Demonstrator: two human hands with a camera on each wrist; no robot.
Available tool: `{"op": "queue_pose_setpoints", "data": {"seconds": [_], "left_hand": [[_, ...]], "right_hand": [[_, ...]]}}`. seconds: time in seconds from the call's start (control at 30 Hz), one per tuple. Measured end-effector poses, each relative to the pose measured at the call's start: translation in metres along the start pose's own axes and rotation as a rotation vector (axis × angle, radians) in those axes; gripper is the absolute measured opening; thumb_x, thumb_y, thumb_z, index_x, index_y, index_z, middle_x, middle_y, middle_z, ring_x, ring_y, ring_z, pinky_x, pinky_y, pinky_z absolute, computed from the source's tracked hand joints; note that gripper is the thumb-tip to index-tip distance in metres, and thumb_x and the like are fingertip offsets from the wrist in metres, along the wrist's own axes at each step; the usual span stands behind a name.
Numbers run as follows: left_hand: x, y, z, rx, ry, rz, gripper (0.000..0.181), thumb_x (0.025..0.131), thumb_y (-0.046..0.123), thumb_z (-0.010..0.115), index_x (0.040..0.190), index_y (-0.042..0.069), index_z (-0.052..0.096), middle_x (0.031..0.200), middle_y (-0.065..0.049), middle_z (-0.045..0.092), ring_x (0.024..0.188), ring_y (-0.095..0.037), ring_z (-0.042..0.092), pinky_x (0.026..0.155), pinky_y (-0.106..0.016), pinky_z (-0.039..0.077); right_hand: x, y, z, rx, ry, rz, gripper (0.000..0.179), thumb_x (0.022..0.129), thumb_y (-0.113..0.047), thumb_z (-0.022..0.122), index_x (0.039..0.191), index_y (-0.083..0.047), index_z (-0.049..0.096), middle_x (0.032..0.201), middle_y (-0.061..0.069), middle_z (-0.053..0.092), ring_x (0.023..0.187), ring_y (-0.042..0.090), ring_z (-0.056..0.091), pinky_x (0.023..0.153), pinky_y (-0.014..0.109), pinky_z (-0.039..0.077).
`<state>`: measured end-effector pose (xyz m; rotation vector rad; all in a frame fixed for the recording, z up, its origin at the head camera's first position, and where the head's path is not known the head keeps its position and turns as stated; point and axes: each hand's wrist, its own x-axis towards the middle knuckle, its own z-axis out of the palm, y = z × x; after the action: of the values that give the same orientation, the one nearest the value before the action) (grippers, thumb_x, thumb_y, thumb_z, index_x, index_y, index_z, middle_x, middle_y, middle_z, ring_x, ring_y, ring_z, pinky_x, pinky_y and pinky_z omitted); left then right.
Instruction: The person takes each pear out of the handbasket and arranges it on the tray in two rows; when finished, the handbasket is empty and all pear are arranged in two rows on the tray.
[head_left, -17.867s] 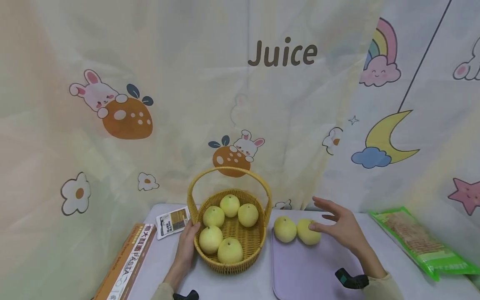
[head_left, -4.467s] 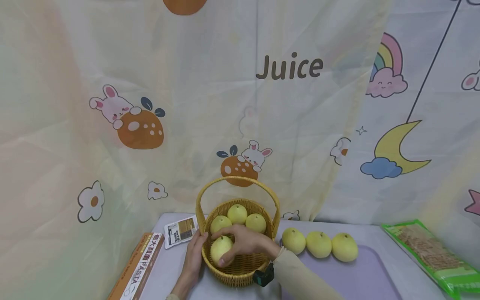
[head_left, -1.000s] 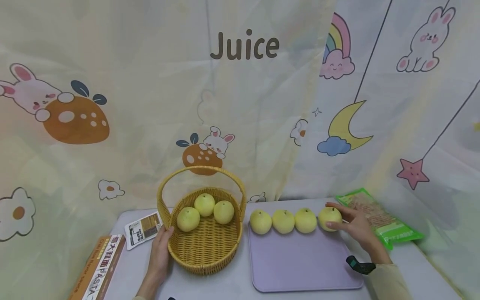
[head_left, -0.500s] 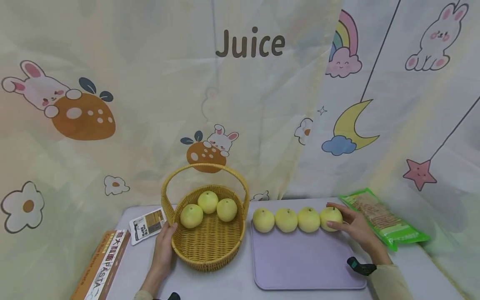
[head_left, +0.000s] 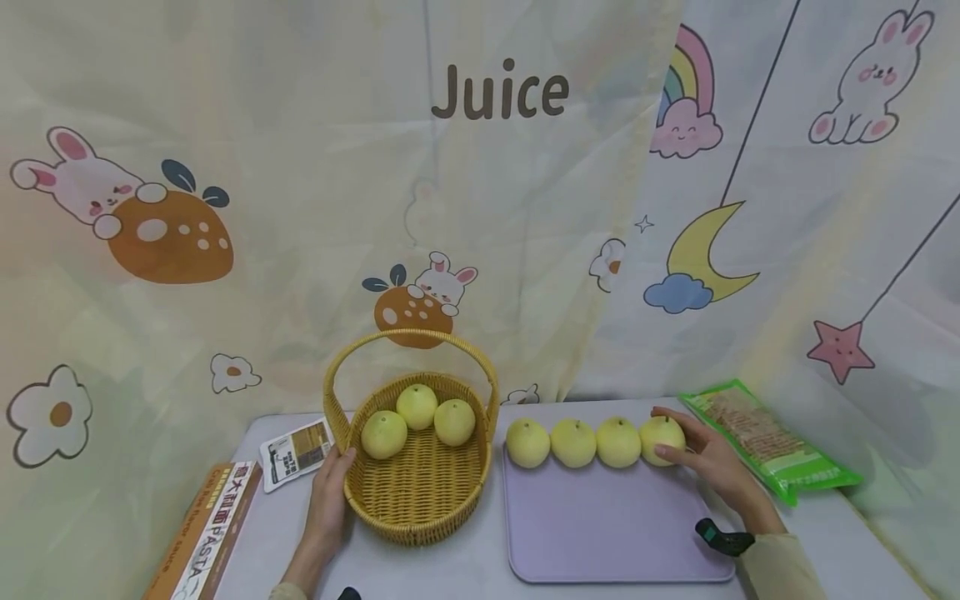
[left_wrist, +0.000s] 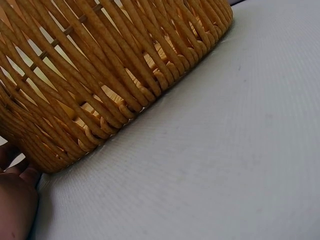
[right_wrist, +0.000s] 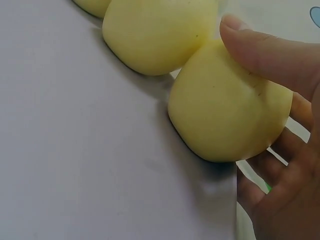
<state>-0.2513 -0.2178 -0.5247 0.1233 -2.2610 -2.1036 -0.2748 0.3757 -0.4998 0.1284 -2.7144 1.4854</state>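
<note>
A yellow wicker basket (head_left: pixel 416 533) with a tall arched handle stands on the table's left half, holding three pale yellow pears (head_left: pixel 417 407) at its back. My left hand (head_left: pixel 326 504) grips its left side, thumb near the rim; some fingers (left_wrist: pixel 20 172) show low against the wickerwork in the left wrist view. A lilac tray (head_left: pixel 615 533) lies to the right, with a row of several pears along its far edge. My right hand (head_left: pixel 716 462) holds the rightmost pear (right_wrist: pixel 227 107), thumb across its top and fingers around its far side. That pear touches its neighbour (right_wrist: pixel 155 35).
Behind the right hand lies a green-edged food packet (head_left: pixel 768 437). At the left are a white sachet (head_left: pixel 296 454) and a long pasta box (head_left: pixel 206 533). A printed curtain (head_left: pixel 480 208) hangs at the table's back edge.
Since the oldest frame, two pears have gone from the basket to the tray's row, by the right hand. Over the last second the rightmost pear has closed up against its neighbour.
</note>
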Motion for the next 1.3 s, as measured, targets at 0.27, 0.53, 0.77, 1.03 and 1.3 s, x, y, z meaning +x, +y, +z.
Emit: {"op": "queue_pose_setpoints", "data": {"seconds": [0.27,0.53,0.77,1.03,1.3], "left_hand": [[0.0,-0.003,0.0,-0.002,0.015,-0.018,0.071,0.115,0.047,0.033,0.172,0.013,0.009,0.18,-0.011,0.008,0.166,-0.036,0.004,0.135,-0.059,0.005],[0.0,-0.005,0.0,0.002,0.014,-0.035,0.071,0.115,0.047,0.033,0.172,0.014,0.007,0.18,-0.011,0.005,0.166,-0.037,0.002,0.134,-0.062,0.003],[0.001,-0.004,-0.002,0.009,0.009,-0.019,0.072,0.115,0.048,0.033,0.172,0.013,0.007,0.18,-0.011,0.005,0.166,-0.037,0.002,0.134,-0.061,0.004],[0.004,-0.003,0.0,0.011,0.004,-0.016,0.072,0.115,0.048,0.032,0.172,0.014,0.006,0.18,-0.009,0.003,0.167,-0.035,0.0,0.135,-0.06,0.002],[0.003,-0.002,-0.001,0.016,0.008,-0.021,0.072,0.115,0.048,0.032,0.172,0.013,0.006,0.18,-0.009,0.004,0.167,-0.035,0.001,0.135,-0.059,0.003]], "right_hand": [[0.001,0.0,0.002,0.012,0.004,-0.037,0.078,0.097,-0.035,0.079,0.162,-0.01,0.044,0.164,0.024,0.044,0.129,-0.006,0.046,0.099,0.01,0.042],[0.0,0.005,0.002,0.035,0.006,-0.043,0.078,0.097,-0.033,0.08,0.162,-0.009,0.043,0.164,0.023,0.045,0.119,-0.025,0.04,0.098,0.002,0.038],[-0.001,0.006,0.004,0.034,0.014,-0.049,0.078,0.097,-0.033,0.08,0.162,-0.01,0.044,0.164,0.023,0.045,0.12,-0.025,0.04,0.098,0.003,0.039],[-0.001,0.002,-0.003,0.09,-0.008,-0.08,0.094,0.098,-0.02,0.078,0.172,-0.025,0.019,0.17,0.025,0.035,0.154,0.045,0.035,0.102,0.005,0.038],[-0.003,-0.023,-0.003,0.185,0.189,-0.182,0.086,0.101,-0.009,0.072,0.17,-0.026,0.024,0.168,0.013,0.039,0.136,-0.006,0.043,0.102,0.005,0.043]]}}
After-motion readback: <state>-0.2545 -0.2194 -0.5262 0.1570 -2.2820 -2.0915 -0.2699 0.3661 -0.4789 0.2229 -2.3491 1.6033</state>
